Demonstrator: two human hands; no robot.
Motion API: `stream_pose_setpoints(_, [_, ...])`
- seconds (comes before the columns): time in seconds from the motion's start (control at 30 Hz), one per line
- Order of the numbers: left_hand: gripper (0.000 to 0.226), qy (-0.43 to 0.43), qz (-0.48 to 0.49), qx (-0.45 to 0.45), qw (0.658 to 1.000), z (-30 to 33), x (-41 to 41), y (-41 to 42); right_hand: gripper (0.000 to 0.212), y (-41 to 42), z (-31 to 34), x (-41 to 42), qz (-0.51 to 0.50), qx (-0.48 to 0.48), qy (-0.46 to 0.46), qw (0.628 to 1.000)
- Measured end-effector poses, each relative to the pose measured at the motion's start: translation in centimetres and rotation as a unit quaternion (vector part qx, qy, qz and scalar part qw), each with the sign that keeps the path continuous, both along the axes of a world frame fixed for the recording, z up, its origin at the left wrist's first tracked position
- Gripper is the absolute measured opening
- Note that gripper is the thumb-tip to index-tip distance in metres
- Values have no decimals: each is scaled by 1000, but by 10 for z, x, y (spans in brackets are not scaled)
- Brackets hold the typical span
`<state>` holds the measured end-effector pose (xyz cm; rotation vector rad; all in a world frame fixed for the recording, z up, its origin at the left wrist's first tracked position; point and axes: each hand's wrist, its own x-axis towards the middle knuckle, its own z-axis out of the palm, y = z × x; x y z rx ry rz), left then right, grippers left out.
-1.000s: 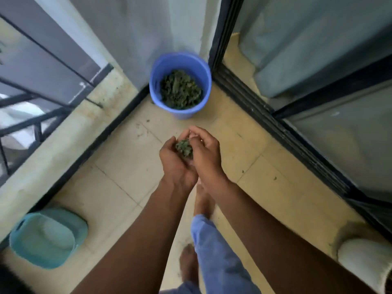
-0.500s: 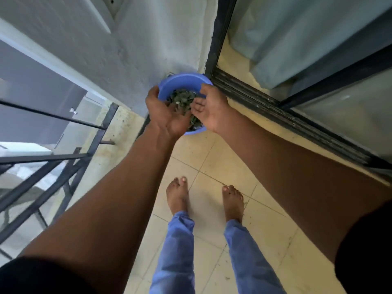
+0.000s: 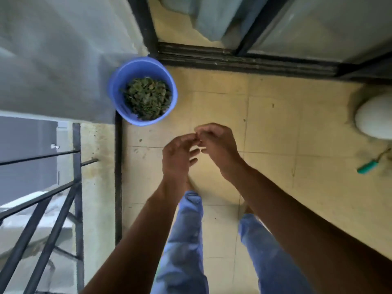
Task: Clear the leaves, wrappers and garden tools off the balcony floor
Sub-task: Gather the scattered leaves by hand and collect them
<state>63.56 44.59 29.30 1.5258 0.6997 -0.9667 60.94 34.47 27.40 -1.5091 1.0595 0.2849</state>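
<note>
Green leaves (image 3: 146,98): a dark, crumpled heap lying inside the blue bucket, filling its bottom; loose specks also dot the floor tiles near the bucket.
Blue bucket (image 3: 118,81): plastic, upright, standing on the floor in the far left corner, just beside the grey wall and the foot of the black door frame.
Left hand (image 3: 177,154): held in the air above the tiles, nearer than the bucket and well apart from it; back of the hand toward the camera, fingers loosely bent, fingertips meeting those of the other hand. No leaf shows in it.
Right hand (image 3: 216,143): just right of the left hand, fingers curled inward, tips touching the left hand's tips; something small may be pinched between them, but blur hides it, so I cannot tell.
Garden tool (image 3: 368,167): green handle with a thin metal shaft, lying on the floor at the far right edge, near the white pot.
White pot (image 3: 374,117): rounded, partly cut off by the right edge, standing on a stained patch of floor.
Floor (image 3: 271,124): pale yellow tiles with dirt marks.
Door track (image 3: 244,62): black, running along the far side of the tiles.
Railing (image 3: 76,166): black metal bars on the left, past a concrete kerb.
Legs (image 3: 186,240): blue trousers, below the forearms.
</note>
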Motion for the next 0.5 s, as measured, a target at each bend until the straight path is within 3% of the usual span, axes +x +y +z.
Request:
stream_pose_setpoints(0.13, [18,-21,-161,38,986,-6,-48,-34,18,-37,-7,-72,36,-52,12,998])
stream_pose_setpoints(0.23, [45,-28,-285,70,956,-8,-82,-62,18,-73,-7,-122,4,-71,22,997])
stream_pose_setpoints(0.33, [19,-37,-341,49,938,-8,-120,-101,19,-110,-1,-178,-59,-92,12,994])
stream_pose_setpoints(0.5, [22,-28,-473,45,880,1,-194,-166,18,-178,15,-285,-163,-123,29,979])
